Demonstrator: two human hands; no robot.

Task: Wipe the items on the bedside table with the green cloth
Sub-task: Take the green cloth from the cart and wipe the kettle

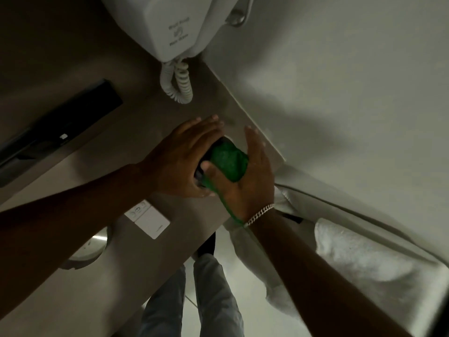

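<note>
Over the beige bedside table (145,117), my left hand (177,161) comes in from the left and curls around a small dark item (218,143), which is mostly hidden. My right hand (247,183), with a chain bracelet at the wrist, presses the bunched green cloth (228,161) against that item. A strip of the cloth trails down toward my wrist. What the dark item is cannot be told.
A white telephone (175,27) with a coiled cord (179,81) stands at the table's far end. A black flat object (60,125) lies at the left. A white card (148,221) and a round metal thing (90,246) sit near me. White bedding (340,93) fills the right.
</note>
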